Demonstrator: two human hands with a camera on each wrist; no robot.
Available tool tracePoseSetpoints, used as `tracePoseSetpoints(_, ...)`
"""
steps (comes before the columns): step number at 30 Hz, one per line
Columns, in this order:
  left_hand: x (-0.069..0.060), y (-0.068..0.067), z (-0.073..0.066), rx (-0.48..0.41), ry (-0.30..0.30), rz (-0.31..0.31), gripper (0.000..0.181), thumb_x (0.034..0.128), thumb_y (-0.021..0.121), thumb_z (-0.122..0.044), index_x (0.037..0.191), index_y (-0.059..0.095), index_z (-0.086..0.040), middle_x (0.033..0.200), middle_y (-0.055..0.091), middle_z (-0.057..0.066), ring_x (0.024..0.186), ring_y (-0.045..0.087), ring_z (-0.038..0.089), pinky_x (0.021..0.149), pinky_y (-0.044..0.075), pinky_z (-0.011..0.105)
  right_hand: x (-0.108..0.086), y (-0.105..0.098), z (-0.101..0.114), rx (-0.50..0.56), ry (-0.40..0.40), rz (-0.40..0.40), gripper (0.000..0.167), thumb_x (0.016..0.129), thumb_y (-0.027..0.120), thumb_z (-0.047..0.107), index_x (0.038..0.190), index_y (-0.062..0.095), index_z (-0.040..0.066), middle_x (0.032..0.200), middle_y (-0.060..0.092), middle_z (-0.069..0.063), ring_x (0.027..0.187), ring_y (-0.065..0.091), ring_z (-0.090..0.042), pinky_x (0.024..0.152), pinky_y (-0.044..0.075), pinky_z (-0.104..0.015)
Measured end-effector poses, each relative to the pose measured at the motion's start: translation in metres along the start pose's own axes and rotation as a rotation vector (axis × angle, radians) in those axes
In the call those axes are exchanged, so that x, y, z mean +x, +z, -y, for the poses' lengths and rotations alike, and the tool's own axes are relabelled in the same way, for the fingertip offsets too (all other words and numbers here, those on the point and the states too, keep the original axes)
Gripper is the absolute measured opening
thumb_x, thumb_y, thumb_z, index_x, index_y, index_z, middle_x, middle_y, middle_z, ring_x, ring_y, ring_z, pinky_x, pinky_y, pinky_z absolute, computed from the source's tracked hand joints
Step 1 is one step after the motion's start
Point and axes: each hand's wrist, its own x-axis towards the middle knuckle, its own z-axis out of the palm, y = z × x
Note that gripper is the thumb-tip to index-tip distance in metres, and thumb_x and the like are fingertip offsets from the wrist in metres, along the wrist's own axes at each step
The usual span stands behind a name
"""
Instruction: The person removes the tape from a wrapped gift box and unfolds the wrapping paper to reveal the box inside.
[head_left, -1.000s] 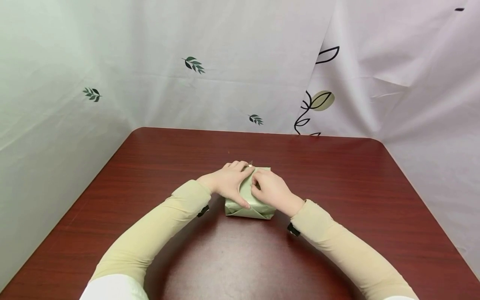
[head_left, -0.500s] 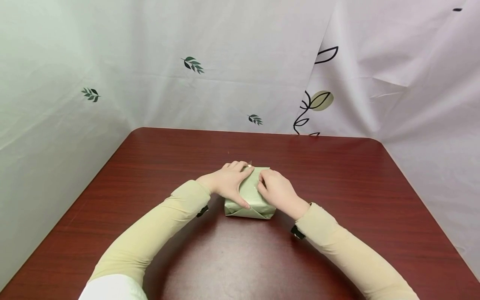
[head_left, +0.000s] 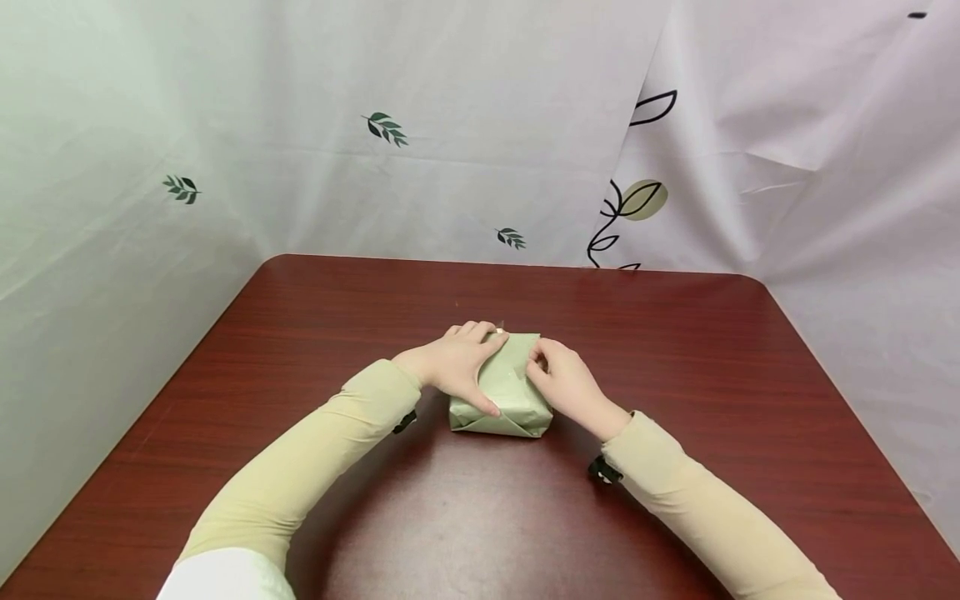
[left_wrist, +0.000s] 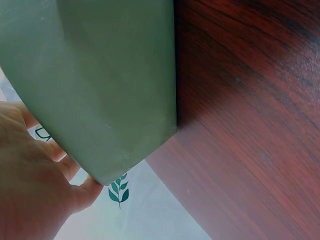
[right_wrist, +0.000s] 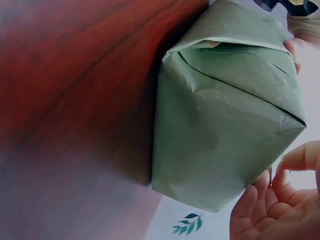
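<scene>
A small box wrapped in pale green paper (head_left: 504,367) lies on the table, its folded end facing me. My left hand (head_left: 456,364) is spread over its left side, thumb on the near top edge and fingers toward the far end. In the left wrist view, its fingers (left_wrist: 82,195) rest along the upper edge. My right hand (head_left: 566,379) is at the box's right top edge, thumb and index fingertip brought together. Between them seems to be a faint clear strip (head_left: 521,370), hard to make out. The right wrist view shows those curled fingers (right_wrist: 257,197) against the paper.
The dark red wood table (head_left: 480,508) surrounds the box. A pale curtain (head_left: 450,183) with leaf prints hangs behind and at both sides. A tiny clear scrap (head_left: 500,326) shows at the box's far end, by my left fingers.
My right hand has slid rightward across the top of the box to its right edge, uncovering more green paper. My left hand and the box have stayed in place.
</scene>
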Motion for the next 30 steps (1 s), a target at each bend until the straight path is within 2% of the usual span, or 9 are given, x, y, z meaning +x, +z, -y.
tracePoseSetpoints(8, 0.000, 0.002, 0.001, 0.001, -0.015, 0.005, 0.115, 0.0628, 0.071, -0.067, 0.148, 0.027, -0.004, 0.145, 0.032, 0.018, 0.130, 0.032, 0.030, 0.106, 0.028, 0.049, -0.004, -0.001, -0.012, 0.185, 0.098, -0.016, 0.005, 0.084, 0.054, 0.005, 0.082, 0.059, 0.005, 0.074, 0.056, -0.004, 0.059, 0.043, -0.011, 0.057, 0.036, -0.022)
tracePoseSetpoints(14, -0.001, 0.001, 0.001, 0.000, -0.020, 0.009, 0.115, 0.0629, 0.071, -0.067, 0.149, 0.027, -0.005, 0.146, 0.032, 0.018, 0.130, 0.032, 0.030, 0.107, 0.027, 0.049, -0.006, -0.003, -0.018, 0.211, 0.126, -0.012, 0.006, 0.086, 0.054, 0.006, 0.086, 0.060, 0.005, 0.074, 0.058, -0.005, 0.056, 0.041, -0.010, 0.057, 0.036, -0.022)
tracePoseSetpoints(18, -0.001, 0.001, 0.001, -0.005, -0.016, 0.008, 0.115, 0.0629, 0.071, -0.066, 0.149, 0.027, -0.004, 0.146, 0.032, 0.019, 0.131, 0.032, 0.031, 0.107, 0.028, 0.049, -0.007, -0.005, -0.022, 0.250, 0.145, 0.000, 0.008, 0.087, 0.051, 0.006, 0.085, 0.059, 0.004, 0.081, 0.065, -0.009, 0.063, 0.052, -0.011, 0.062, 0.041, -0.023)
tracePoseSetpoints(21, 0.000, 0.001, 0.001, -0.006, -0.014, 0.005, 0.115, 0.0626, 0.072, -0.066, 0.148, 0.027, -0.004, 0.145, 0.032, 0.019, 0.131, 0.032, 0.031, 0.107, 0.028, 0.050, -0.008, -0.006, -0.025, 0.297, 0.161, 0.014, 0.008, 0.088, 0.049, 0.004, 0.083, 0.056, 0.003, 0.090, 0.069, -0.013, 0.075, 0.063, -0.019, 0.071, 0.046, -0.025)
tracePoseSetpoints(24, 0.000, 0.001, 0.001, -0.003, -0.010, -0.004, 0.115, 0.0621, 0.072, -0.066, 0.148, 0.028, -0.003, 0.145, 0.033, 0.019, 0.130, 0.032, 0.030, 0.106, 0.028, 0.050, -0.008, -0.008, -0.027, 0.320, 0.185, 0.019, 0.010, 0.089, 0.047, 0.004, 0.083, 0.055, 0.002, 0.090, 0.070, -0.015, 0.083, 0.067, -0.026, 0.077, 0.047, -0.026)
tracePoseSetpoints(27, 0.001, 0.001, 0.001, 0.002, -0.009, -0.002, 0.115, 0.0623, 0.072, -0.066, 0.148, 0.028, -0.003, 0.144, 0.033, 0.018, 0.130, 0.032, 0.030, 0.106, 0.028, 0.049, -0.008, -0.009, -0.030, 0.333, 0.213, 0.020, 0.011, 0.091, 0.047, 0.004, 0.085, 0.055, 0.001, 0.087, 0.070, -0.015, 0.083, 0.068, -0.025, 0.078, 0.049, -0.027)
tracePoseSetpoints(30, 0.001, 0.001, 0.001, 0.002, -0.006, 0.002, 0.115, 0.0626, 0.072, -0.066, 0.148, 0.028, -0.004, 0.144, 0.033, 0.018, 0.130, 0.033, 0.030, 0.106, 0.028, 0.049, -0.009, -0.009, -0.034, 0.392, 0.233, 0.039, 0.011, 0.092, 0.046, 0.003, 0.088, 0.055, -0.002, 0.089, 0.069, -0.017, 0.081, 0.067, -0.017, 0.080, 0.053, -0.032)
